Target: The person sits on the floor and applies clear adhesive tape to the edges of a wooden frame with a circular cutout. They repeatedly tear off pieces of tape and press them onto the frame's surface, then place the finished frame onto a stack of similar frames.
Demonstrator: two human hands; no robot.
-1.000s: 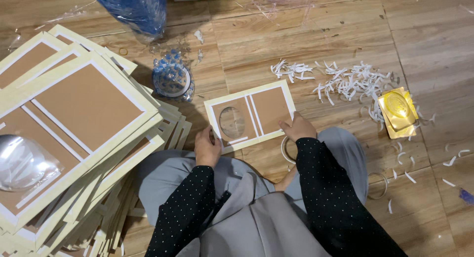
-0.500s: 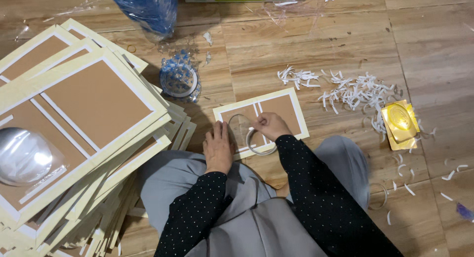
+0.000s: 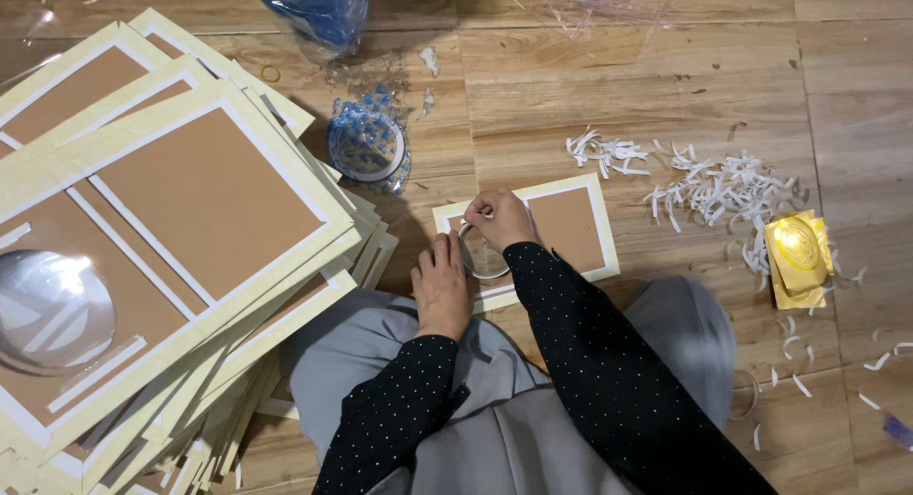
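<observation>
A: Start at the far left. What lies out there, well away from either grip?

B: A big slanted stack of cream-bordered brown cards (image 3: 190,238), fanned over the wooden floor (image 3: 590,86). A clear plastic dome (image 3: 52,310) sits on the top card at its left edge.

A: And nearer the hands?

B: Up and to the left of the left hand's grip, a roll of clear tape (image 3: 366,148) lies in blue-printed wrap, with a blue plastic bag (image 3: 319,10) further up beyond it.

A: The left hand itself?

B: The left hand (image 3: 442,286) lies flat, fingers stretched out, pressing on the lower left edge of a small cream-and-brown card (image 3: 571,229) on the floor. Its grip is open, closing on nothing.

A: The right hand?

B: The right hand (image 3: 499,219) is just beside it, above and to the right. Its fingertips are pinched shut on the top rim of a clear round plastic piece (image 3: 480,257), which rests on the left half of that small card, between the two hands.

A: Past the right grip?

B: Well apart to the right, white paper shreds (image 3: 713,191) scatter over the floor. Beyond them lies a shiny gold packet (image 3: 797,257).
</observation>
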